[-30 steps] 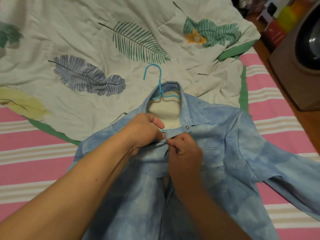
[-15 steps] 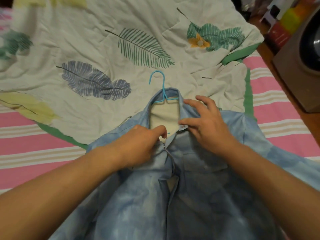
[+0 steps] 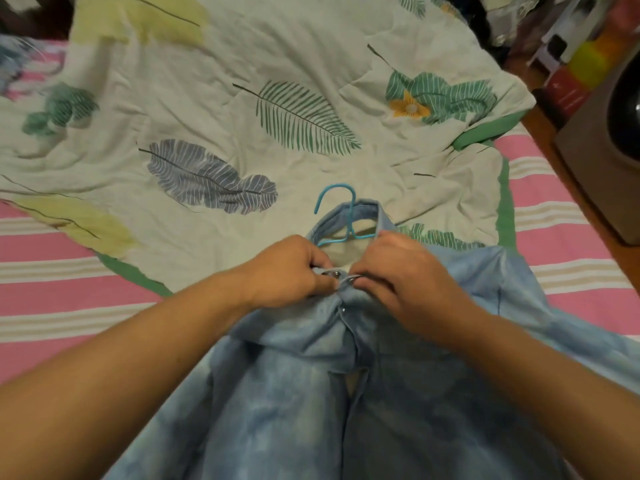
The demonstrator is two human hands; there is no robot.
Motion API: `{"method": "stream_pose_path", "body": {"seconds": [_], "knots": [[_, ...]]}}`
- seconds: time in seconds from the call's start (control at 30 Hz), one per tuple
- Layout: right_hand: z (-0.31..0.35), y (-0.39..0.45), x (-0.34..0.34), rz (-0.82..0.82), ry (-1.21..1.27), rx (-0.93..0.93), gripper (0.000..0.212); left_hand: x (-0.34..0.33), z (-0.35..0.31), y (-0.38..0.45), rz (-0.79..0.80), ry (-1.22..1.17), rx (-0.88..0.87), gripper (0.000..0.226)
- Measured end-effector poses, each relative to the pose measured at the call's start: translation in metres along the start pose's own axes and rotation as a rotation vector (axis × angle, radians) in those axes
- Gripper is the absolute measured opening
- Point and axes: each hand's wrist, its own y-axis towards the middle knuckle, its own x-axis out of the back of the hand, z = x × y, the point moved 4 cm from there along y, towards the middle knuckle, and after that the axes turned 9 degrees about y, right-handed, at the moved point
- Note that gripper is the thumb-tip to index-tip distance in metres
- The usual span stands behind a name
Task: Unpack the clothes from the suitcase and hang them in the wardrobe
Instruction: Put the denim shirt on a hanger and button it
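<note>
Fingers (image 3: 320, 271) of your left hand (image 3: 287, 271) and right hand (image 3: 398, 278) pinch shirt (image 3: 311, 393) collar edges, aligning top snap; hanger (image 3: 346, 216) hook at 12 o'clock.

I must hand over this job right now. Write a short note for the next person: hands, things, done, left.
Left hand: pinches the left collar end of the blue shirt.
Right hand: pinches the right collar end; both meet at the top snap.
Blue hanger: already inside the shirt, on the leaf-print quilt.
Done: shirt on hanger.
Left: close the snap, carry to the wardrobe (not in view).
</note>
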Motion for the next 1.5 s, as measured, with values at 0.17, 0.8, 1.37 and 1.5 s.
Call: {"method": "stream_pose_path", "body": {"seconds": [0.17,0.8,1.37,1.5], "knots": [[0.0,-0.007,-0.017,-0.123,0.029,-0.067,0.011,-0.01,0.008,-0.001,-0.16,-0.153,0.054,0.021],[0.009,-0.001,-0.009,-0.061,0.011,-0.182,0.018,-0.017,-0.012,-0.024,-0.185,0.024,-0.181,0.012],[-0.008,0.002,0.008,-0.219,0.075,-0.392,0.05,-0.064,0.005,-0.048,-0.507,0.581,-0.341,0.026],[-0.016,0.032,-0.016,0.028,-0.13,-0.377,0.041,-0.075,-0.018,-0.067,-0.543,0.636,-0.317,0.022]]}}
